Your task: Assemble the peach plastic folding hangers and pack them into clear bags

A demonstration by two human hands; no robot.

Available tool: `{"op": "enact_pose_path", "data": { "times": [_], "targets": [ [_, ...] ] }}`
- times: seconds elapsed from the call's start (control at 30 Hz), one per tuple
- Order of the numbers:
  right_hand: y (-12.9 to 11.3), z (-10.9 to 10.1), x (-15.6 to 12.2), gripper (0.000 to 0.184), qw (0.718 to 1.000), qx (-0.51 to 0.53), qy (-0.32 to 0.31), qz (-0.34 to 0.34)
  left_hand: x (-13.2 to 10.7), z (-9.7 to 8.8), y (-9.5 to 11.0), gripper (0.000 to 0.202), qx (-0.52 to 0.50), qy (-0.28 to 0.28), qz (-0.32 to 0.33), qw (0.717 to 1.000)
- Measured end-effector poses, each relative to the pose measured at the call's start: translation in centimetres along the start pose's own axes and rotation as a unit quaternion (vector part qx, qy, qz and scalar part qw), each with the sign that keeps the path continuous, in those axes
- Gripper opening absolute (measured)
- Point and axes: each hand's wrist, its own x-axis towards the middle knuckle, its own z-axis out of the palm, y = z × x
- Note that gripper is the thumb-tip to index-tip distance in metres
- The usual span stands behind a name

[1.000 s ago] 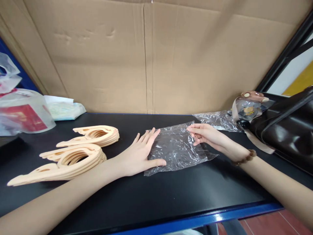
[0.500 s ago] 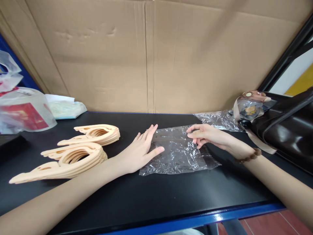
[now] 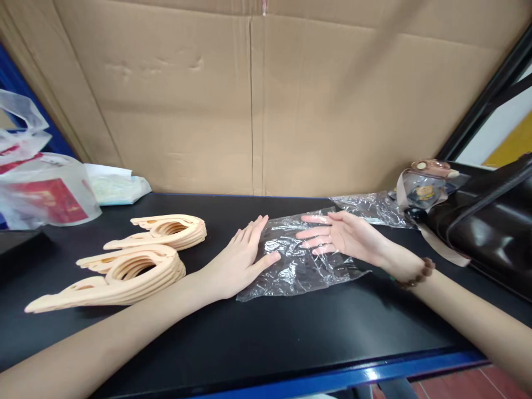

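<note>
A clear plastic bag lies flat and crinkled on the black table. My left hand rests open on the bag's left edge, fingers together and thumb apart. Over the bag's right part is my right hand, its fingers stretched out and spread, palm partly turned up. I cannot tell whether those fingers are inside the bag or above it. To the left of my left hand lie two stacks of flat, peach-coloured plastic pieces with large round holes, a nearer stack and a farther stack.
More clear plastic lies at the back right, beside a clear bottle with a strap and a dark shiny bag. At the left stand a translucent container and a pack of wipes or tissues. Cardboard walls the back.
My right hand has opened from a loose pinch to spread fingers and shifted slightly left over the plastic bag. My left hand stays on the bag's left edge. The view has shifted slightly.
</note>
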Motion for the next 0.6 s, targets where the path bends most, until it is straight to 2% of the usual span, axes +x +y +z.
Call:
{"op": "enact_pose_path", "data": {
  "times": [0.1, 0.17, 0.23, 0.37, 0.5, 0.6],
  "targets": [
    [0.1, 0.2, -0.1, 0.040, 0.997, -0.009, -0.025, -0.069, 0.0, 0.0, 0.0, 0.081, -0.003, 0.003, -0.006, 1.000],
    [0.2, 0.2, -0.2, 0.036, 0.992, -0.091, -0.020, -0.080, 0.0, 0.0, -0.1, 0.082, -0.003, 0.003, -0.010, 1.000],
    [0.4, 0.3, -0.3, 0.033, 0.976, -0.205, -0.005, -0.077, 0.0, 0.1, -0.1, 0.082, -0.004, 0.001, -0.014, 1.000],
    [0.8, 0.9, -0.4, 0.032, 0.902, -0.419, -0.020, -0.104, 0.0, 0.1, -0.1, 0.083, -0.003, 0.001, -0.011, 1.000],
    [1.1, 1.3, -0.5, 0.040, 0.836, -0.527, -0.019, -0.155, -0.1, 0.1, -0.1, 0.083, -0.001, -0.003, -0.009, 1.000],
    [1.3, 1.0, -0.5, 0.058, 0.777, -0.600, -0.013, -0.188, -0.1, 0.0, -0.1, 0.084, 0.002, -0.007, -0.009, 1.000]
  ]
}}
